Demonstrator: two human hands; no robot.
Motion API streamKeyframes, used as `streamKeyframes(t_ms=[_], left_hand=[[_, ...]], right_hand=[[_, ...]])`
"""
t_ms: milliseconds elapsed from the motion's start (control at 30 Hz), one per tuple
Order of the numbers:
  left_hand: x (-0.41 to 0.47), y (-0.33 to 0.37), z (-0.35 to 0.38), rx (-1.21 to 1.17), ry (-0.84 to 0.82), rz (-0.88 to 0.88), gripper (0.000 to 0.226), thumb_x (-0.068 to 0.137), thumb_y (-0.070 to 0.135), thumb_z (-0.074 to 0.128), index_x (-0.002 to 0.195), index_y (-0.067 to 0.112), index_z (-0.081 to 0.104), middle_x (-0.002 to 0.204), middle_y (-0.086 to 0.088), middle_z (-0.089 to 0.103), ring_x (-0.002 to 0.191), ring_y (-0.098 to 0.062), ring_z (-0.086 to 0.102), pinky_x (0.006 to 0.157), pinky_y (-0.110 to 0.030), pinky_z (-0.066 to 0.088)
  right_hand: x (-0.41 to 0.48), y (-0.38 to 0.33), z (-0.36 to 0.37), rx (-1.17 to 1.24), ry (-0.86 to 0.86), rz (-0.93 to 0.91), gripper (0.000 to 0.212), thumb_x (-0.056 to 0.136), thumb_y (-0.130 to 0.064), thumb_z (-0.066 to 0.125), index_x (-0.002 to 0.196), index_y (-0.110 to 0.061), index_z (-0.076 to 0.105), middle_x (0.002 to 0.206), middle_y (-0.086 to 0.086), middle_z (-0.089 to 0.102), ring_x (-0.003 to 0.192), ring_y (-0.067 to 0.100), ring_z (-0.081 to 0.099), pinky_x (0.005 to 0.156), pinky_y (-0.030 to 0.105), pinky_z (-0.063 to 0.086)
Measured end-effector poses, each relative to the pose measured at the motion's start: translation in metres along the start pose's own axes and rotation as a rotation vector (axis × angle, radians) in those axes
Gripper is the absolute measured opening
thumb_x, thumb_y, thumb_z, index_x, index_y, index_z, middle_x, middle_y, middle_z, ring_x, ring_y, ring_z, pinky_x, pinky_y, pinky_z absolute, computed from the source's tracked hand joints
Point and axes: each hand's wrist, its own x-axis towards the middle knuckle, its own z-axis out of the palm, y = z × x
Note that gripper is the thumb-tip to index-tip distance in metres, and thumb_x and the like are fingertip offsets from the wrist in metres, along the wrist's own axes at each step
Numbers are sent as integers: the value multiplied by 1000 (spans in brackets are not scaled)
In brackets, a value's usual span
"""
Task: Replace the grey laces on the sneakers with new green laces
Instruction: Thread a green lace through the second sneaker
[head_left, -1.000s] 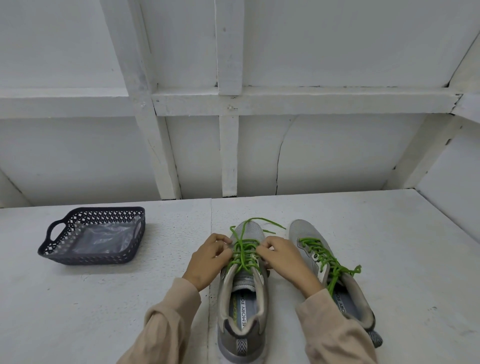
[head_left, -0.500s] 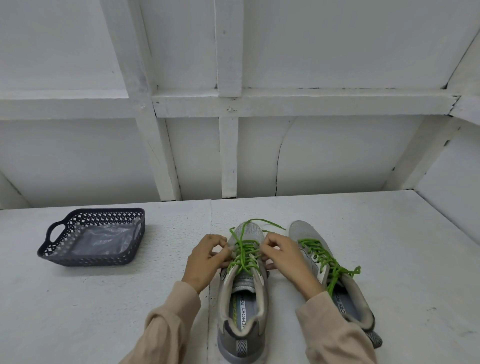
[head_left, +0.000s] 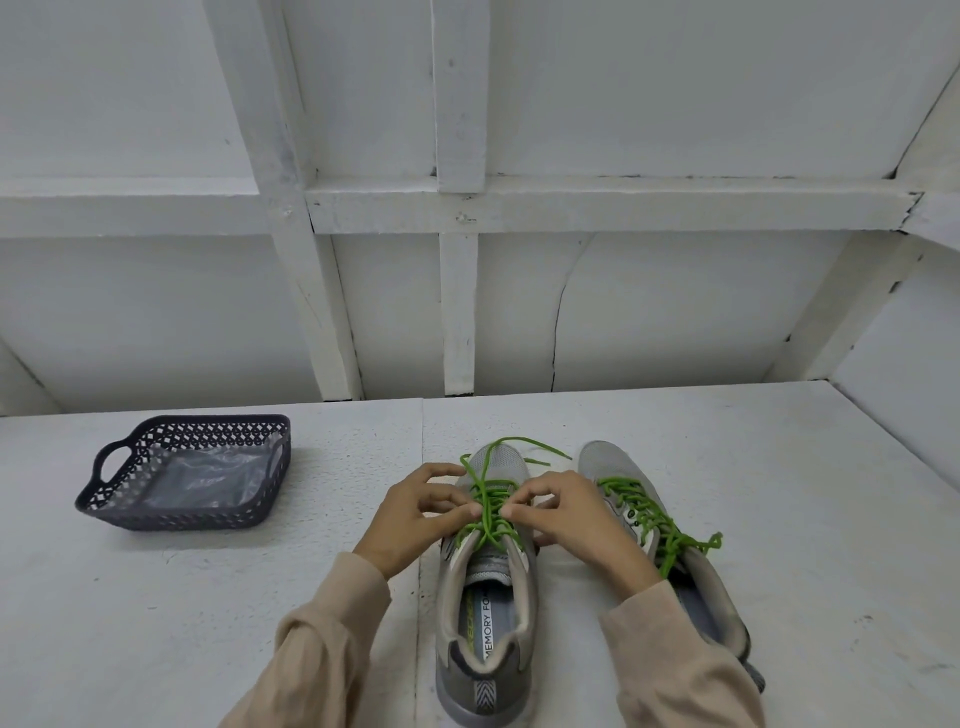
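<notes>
**Green lace (head_left: 488, 519) being worked into the near sneaker (head_left: 485, 603)**

The near sneaker stands on the counter (head_left: 260, 597) straight in front of the person, heel toward them, and the lace runs in crossings up its eyelets. The left hand (head_left: 415, 512) and the right hand (head_left: 569, 519) close in on it from either side. The fingers (head_left: 453, 512) of both are curled inward and pinch the lace at the crossings, with the two hands almost touching. Two loose ends (head_left: 524, 442) arc out over the toe.

Just beside it on the right lies the other sneaker (head_left: 605, 462), which carries a second green lace (head_left: 649, 519). Its ends bunch near the collar, and whether they are knotted cannot be told. No grey lace shows on either shoe.

The step in hand looks like snugging and evening the crossings on the last shoe, so the task seems close to done. The next move calls for drawing the slack through row by row with equal pull on both sides. After that the free ends need bringing back from the toe to the top eyelets. The cord is thin and limp and needs a fine fingertip pinch.

A dark lattice basket (head_left: 119, 512) with cut-out handles sits well apart to the left. It holds crumpled clear plastic (head_left: 208, 478), and no lace can be made out inside.
</notes>
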Motion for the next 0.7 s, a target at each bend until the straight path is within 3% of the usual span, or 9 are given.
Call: streamKeyframes(t_ms=[67, 200, 267, 333, 400, 467, 533, 633, 700], left_hand=[[3, 1, -2, 2, -19, -19, 16, 71, 26, 81, 78, 12, 77, 109, 14, 66, 77, -4, 68, 69, -21, 52], [11, 2, -4, 84, -97, -22, 10, 77, 14, 80, 72, 22, 77, 118, 13, 60, 75, -4, 67, 69, -17, 50], [14, 5, -4, 135, -132, -32, 10, 78, 11, 78, 84, 18, 74, 108, 12, 65, 77, -1, 67, 73, -16, 50], [17, 7, -3, 182, -159, -55, 29, 79, 15, 77, 105, 13, 65, 90, 6, 71, 78, -3, 67, 80, -20, 51], [18, 8, -2, 278, -169, -56, 32, 74, 29, 69, 102, 14, 65, 92, 10, 69, 81, -8, 66, 88, -29, 51], [16, 7, -2, 374, -173, -27, 22, 74, 34, 59, 78, 14, 65, 109, 16, 58, 84, -4, 63, 88, -31, 49], [13, 2, -2, 367, -163, -5, 23, 87, 23, 58, 67, 11, 59, 117, 12, 52, 80, 8, 57, 82, -27, 46], [9, -9, -6, 243, -167, -12, 28, 93, 19, 56, 66, 10, 53, 120, 4, 51, 80, 11, 54, 80, -25, 45], [7, -7, -5, 167, -146, -24, 24, 84, 30, 57, 71, 9, 54, 121, 3, 52, 83, 1, 58, 80, -27, 49]], right_hand=[[-2, -5, -1, -30, -13, 9, 8, 81, -21, 78, 77, -14, 76, 75, 4, 69, 71, 23, 66, 61, 37, 60], [2, -13, 0, -214, -42, -12, 17, 82, -22, 75, 67, -27, 70, 82, 1, 71, 76, 25, 68, 66, 44, 60], [6, -15, 3, -328, -47, -27, 19, 82, -21, 70, 66, -29, 64, 85, 0, 69, 74, 24, 67, 72, 45, 58], [5, -19, 6, -407, -66, -43, 18, 84, -19, 64, 68, -26, 59, 86, 0, 65, 72, 22, 63, 75, 42, 56], [4, -20, 8, -434, -87, -43, 11, 85, -19, 60, 74, -20, 57, 88, 2, 63, 73, 21, 61, 75, 37, 53], [3, -15, 7, -385, -79, -31, 11, 84, -22, 58, 75, -15, 56, 88, 7, 63, 75, 24, 62, 77, 41, 53], [1, -8, 6, -256, -43, 2, 16, 79, -27, 57, 72, -13, 54, 84, 15, 64, 73, 28, 63, 76, 52, 55], [1, -1, 3, -44, -3, 93, 15, 82, -17, 59, 70, -9, 54, 84, 22, 61, 71, 26, 60, 72, 59, 56], [2, 0, 1, 31, -1, 112, 15, 85, -9, 60, 70, -7, 56, 79, 15, 60, 71, 22, 60, 70, 56, 58]])
